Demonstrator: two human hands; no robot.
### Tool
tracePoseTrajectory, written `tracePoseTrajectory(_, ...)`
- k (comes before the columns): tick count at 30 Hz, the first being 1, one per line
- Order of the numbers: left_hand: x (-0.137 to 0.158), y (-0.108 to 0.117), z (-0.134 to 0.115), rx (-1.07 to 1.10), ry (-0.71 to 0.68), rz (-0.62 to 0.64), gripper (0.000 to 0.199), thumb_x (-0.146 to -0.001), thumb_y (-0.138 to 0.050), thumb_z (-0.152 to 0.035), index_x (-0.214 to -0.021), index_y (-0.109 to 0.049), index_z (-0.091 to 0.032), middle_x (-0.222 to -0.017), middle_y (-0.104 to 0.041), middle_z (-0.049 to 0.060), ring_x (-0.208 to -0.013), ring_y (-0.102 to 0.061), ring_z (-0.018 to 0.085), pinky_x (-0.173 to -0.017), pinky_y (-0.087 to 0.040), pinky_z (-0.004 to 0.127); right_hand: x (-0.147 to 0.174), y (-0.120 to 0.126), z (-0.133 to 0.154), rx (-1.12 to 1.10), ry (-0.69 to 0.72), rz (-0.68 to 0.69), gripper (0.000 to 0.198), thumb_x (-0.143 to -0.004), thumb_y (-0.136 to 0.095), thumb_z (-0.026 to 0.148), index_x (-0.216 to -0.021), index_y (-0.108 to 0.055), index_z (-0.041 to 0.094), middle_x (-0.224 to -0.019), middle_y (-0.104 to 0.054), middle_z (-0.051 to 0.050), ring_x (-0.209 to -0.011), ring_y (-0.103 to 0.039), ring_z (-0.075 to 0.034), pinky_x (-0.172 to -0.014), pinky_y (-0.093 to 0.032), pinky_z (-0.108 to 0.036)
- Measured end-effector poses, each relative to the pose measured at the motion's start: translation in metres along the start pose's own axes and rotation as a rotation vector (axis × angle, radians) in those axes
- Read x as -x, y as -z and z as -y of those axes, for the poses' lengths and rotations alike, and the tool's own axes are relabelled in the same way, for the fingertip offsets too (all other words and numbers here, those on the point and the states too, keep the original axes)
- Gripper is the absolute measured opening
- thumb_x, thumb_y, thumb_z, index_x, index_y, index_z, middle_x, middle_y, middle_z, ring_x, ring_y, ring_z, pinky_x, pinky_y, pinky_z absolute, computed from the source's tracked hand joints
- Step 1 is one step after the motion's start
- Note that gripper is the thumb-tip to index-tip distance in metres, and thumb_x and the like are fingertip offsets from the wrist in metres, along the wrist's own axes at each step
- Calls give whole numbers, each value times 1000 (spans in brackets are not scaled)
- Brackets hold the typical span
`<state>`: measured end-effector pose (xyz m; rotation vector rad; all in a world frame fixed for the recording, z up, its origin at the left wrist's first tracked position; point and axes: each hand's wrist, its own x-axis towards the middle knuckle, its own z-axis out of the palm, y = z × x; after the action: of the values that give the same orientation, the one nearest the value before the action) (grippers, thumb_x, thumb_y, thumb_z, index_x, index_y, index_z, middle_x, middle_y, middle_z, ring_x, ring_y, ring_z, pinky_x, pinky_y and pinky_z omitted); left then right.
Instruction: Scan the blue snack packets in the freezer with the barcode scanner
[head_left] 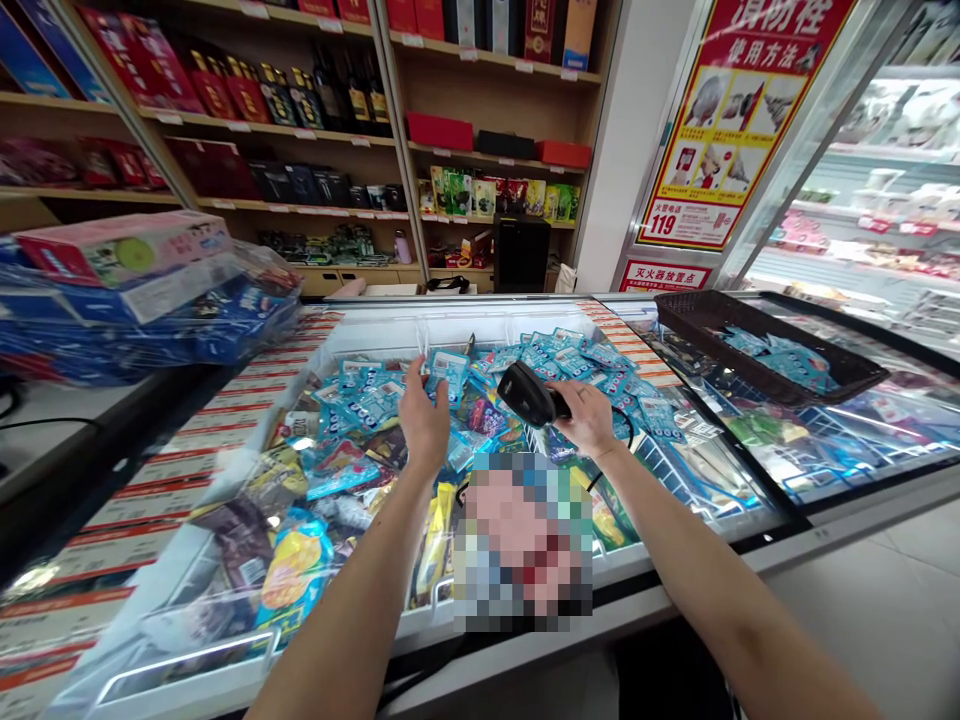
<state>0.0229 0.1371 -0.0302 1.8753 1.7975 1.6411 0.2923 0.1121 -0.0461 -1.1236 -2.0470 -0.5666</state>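
Observation:
My left hand [425,415] is raised over the chest freezer's glass top. Its thumb and fingers close on the edge of a small blue packet [451,372] with a white label turned up. In my right hand [589,415] is a black barcode scanner [527,394], its head pointing left toward that packet. Many more blue packets lie on the glass, in a heap [570,352] beyond the scanner and another group [360,400] left of my left hand. Under the glass are bagged frozen goods, among them a blue and yellow bag [295,565].
A dark brown basket [847,372] with some blue packets stands on the freezer at the right. Plastic-wrapped boxes [142,290] are stacked at the left. Behind are shelves [487,95] of bottles and boxes. The scanner's cable [628,425] hangs near my right wrist.

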Motion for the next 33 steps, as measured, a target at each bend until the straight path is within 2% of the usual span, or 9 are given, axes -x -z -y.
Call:
tracePoseTrajectory(2, -4, 9, 5, -139, 33, 8, 48, -85, -45, -32, -133, -41, -22, -116, -60, 11, -105, -57, 26, -93, -41, 43, -1, 0, 0, 14, -18, -16, 33, -84, -54, 30, -114, -56, 18, -98, -64, -8, -90, -58, -20, -79, -43, -31)
tracePoseTrajectory(6, -6, 24, 12, -419, 78, -30, 45, -84, -47, -30, -128, -49, -21, -124, -54, 16, -117, -45, 35, -97, -31, 56, -3, 2, 0, 47, -79, -69, 25, -86, -52, 30, -108, -58, 19, -94, -65, -6, -86, -59, -19, -77, -42, -29)
tracePoseTrajectory(9, -1, 26, 10, -514, -47, -4, 41, -84, -47, -30, -125, -53, -25, -133, -48, 13, -123, -39, 34, -101, -24, 57, -3, 4, -1, 79, -136, -98, 25, -87, -51, 32, -107, -59, 19, -91, -65, -6, -84, -59, -18, -75, -41, -28)
tracePoseTrajectory(13, 3, 19, 8, -531, -290, 218, 30, -85, -48, -38, -108, -64, -29, -125, -56, 7, -119, -44, 29, -109, -12, 55, -3, 4, -3, 102, -191, -106, 26, -87, -51, 37, -105, -60, 20, -89, -64, -5, -80, -58, -18, -73, -40, -28)
tracePoseTrajectory(16, 3, 16, 15, -561, -260, 252, 28, -86, -45, -39, -98, -68, -28, -115, -62, 6, -113, -48, 28, -109, -7, 57, -3, 3, -5, 108, -229, -116, 27, -87, -51, 40, -104, -60, 20, -89, -64, -5, -79, -58, -19, -72, -39, -27)
tracePoseTrajectory(21, 0, 19, 31, -586, -177, 135, 28, -87, -41, -28, -92, -68, -28, -109, -63, 7, -113, -48, 28, -108, -6, 61, -2, 1, -7, 131, -253, -121, 30, -87, -50, 41, -105, -60, 19, -88, -64, -7, -77, -58, -19, -71, -39, -28)
tracePoseTrajectory(25, 1, 19, 28, -528, -187, 66, 31, -82, -42, -18, -99, -65, -28, -117, -59, 9, -120, -45, 29, -108, -3, 63, -1, 0, -8, 141, -239, -61, 33, -87, -51, 44, -107, -59, 20, -92, -65, -7, -79, -58, -20, -71, -39, -28)
tracePoseTrajectory(29, 1, 15, 18, -484, -272, 109, 28, -85, -43, -28, -105, -63, -26, -118, -59, 9, -120, -46, 28, -111, -9, 57, -2, 0, -8, 121, -243, -71, 32, -85, -54, 44, -106, -61, 20, -91, -65, -6, -79, -58, -19, -71, -38, -28)
tracePoseTrajectory(33, -1, 9, 15, -425, -323, 188, 30, -87, -43, -34, -107, -63, -25, -110, -63, 8, -110, -53, 26, -107, -23, 49, -4, 1, -6, 108, -251, -115, 30, -84, -57, 42, -103, -62, 20, -87, -65, -6, -75, -57, -19, -69, -37, -27)
